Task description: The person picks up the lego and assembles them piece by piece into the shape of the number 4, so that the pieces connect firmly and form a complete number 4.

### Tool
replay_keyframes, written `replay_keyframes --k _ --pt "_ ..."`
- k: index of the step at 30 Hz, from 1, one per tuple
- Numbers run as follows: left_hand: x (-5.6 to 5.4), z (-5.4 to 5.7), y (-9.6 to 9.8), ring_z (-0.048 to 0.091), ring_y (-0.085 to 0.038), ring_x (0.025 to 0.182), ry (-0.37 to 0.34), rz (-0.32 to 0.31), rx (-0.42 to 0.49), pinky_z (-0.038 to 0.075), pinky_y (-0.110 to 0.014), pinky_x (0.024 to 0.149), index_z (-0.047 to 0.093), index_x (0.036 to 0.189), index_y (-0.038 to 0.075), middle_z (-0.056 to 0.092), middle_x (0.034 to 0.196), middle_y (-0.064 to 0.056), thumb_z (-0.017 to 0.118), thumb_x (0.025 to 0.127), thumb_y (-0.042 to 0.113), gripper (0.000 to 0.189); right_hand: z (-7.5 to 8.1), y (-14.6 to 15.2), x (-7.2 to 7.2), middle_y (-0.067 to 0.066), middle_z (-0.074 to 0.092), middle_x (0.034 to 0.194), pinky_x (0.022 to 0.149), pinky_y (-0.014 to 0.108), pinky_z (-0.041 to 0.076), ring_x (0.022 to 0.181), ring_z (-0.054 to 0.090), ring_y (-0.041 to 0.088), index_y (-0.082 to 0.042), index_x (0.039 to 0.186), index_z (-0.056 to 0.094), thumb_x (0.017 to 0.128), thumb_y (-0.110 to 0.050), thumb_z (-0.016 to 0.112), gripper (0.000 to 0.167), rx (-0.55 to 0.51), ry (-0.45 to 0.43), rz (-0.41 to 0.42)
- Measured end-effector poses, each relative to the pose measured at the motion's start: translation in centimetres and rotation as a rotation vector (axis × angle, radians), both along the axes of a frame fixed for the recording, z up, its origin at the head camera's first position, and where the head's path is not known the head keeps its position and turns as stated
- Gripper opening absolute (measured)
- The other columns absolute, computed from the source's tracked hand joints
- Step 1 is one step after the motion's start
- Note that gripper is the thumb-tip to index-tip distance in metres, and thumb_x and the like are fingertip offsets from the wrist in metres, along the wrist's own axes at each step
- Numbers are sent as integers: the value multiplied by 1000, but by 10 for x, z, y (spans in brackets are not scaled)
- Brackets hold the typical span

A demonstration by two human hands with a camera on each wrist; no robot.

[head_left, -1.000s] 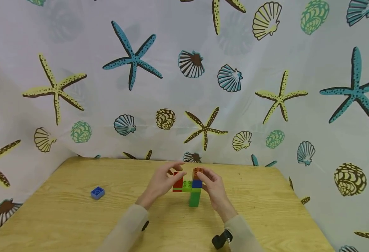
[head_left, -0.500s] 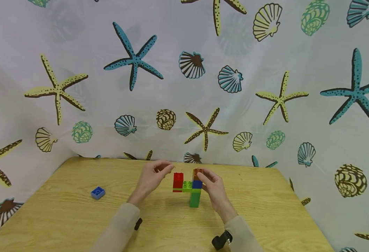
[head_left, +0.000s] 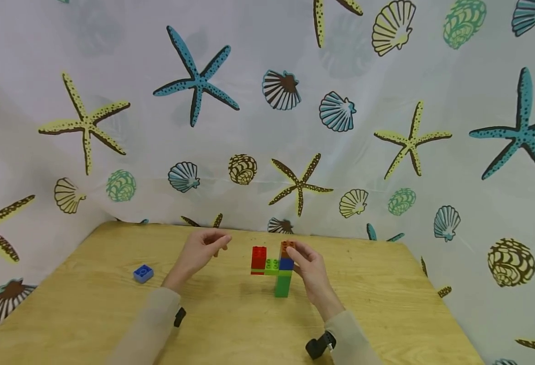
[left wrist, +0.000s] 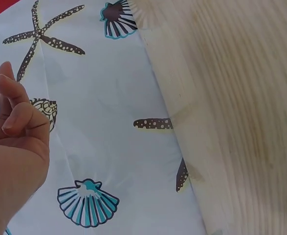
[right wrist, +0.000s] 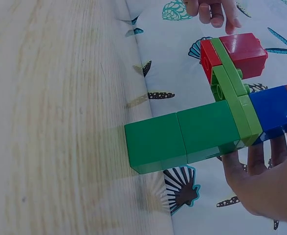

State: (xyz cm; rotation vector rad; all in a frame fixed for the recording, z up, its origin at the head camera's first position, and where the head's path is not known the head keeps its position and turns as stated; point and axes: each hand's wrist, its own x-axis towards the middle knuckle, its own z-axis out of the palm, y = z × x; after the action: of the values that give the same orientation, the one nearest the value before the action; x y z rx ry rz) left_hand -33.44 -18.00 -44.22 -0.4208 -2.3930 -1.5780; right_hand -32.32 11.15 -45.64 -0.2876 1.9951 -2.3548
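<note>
A tower of toy building bricks (head_left: 283,286) stands on the table. Its base is two green bricks (right wrist: 182,138), topped by a light green brick (head_left: 272,266) that sticks out to the left. On that arm's end sits a red brick (head_left: 258,257), with a thinner red piece (right wrist: 209,59) below. Over the base come a blue brick (head_left: 286,263) and an orange-brown brick (head_left: 287,248). My right hand (head_left: 312,271) grips this upper part from the right, thumb on the orange-brown brick, fingers behind. My left hand (head_left: 199,253), loosely curled and holding nothing, hovers left of the tower.
A loose blue brick (head_left: 143,274) lies on the left of the wooden table (head_left: 367,299). Behind the table hangs a white cloth (head_left: 249,121) printed with starfish and shells. Dark bands circle both wrists.
My left hand has drawn away from the red brick and moved left, toward the loose blue brick. The right hand and the tower stay in place.
</note>
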Motion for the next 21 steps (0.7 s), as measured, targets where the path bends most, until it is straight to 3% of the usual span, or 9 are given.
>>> replay_keyframes --k 9,16,21 --pt "0 -3 -30 57 -19 68 -75 2 -40 48 -30 62 72 110 14 70 87 -6 62 95 40 31 2 0 -2 6 64 123 105 47 44 109 61 13 -2 135 56 95 -30 66 50 -7 7 7" --pt "6 -12 -48 60 -28 70 -91 -38 -53 49 -32 60 71 108 11 69 89 -16 62 97 36 29 4 -2 -2 3 66 120 104 44 45 107 61 12 -2 134 56 94 -30 67 51 -13 9 14" --pt "6 -16 -63 63 -25 77 -178 -70 -34 48 -32 62 69 114 10 69 96 -17 62 96 36 32 1 1 -1 3 65 121 104 46 45 107 62 11 -1 136 55 95 -28 66 50 -6 13 7"
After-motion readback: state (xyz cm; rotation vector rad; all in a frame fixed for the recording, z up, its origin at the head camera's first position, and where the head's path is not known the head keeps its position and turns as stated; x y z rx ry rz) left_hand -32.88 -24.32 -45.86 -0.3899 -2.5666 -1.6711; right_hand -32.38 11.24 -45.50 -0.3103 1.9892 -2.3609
